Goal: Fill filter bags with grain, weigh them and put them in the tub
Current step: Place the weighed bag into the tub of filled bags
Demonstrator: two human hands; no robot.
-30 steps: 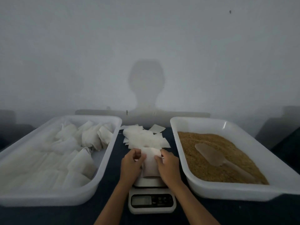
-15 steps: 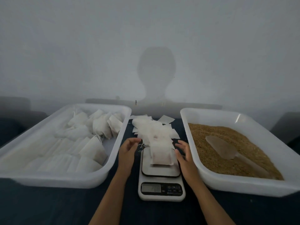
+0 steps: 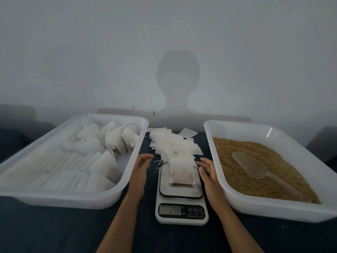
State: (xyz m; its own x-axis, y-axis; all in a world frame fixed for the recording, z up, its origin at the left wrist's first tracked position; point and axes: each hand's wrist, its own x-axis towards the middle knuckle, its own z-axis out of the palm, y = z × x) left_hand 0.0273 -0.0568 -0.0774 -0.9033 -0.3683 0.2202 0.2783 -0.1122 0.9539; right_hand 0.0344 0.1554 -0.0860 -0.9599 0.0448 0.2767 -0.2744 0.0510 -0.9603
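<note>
Your left hand [image 3: 141,168] is spread, fingers relaxed, holding nothing, just left of the scale [image 3: 181,201]. Your right hand [image 3: 207,170] is the same: open grip, fingers straight, just right of the scale pan. Neither touches the bag [image 3: 181,173]. One filled bag lies flat on the pan, its far end meeting the loose heap of empty bags [image 3: 173,145] on the bench [image 3: 54,230] behind the scale. Can't count the heap; the bags overlap. Scale display is lit, digits too blurred to read for sure. Two white tubs: the left tub [image 3: 116,199] holds filled bags in rows plus a loose cluster at the far end, too many overlapping to count. The right tub [image 3: 273,210] holds grain [image 3: 237,170] with one clear scoop [image 3: 251,168] lying on it.
</note>
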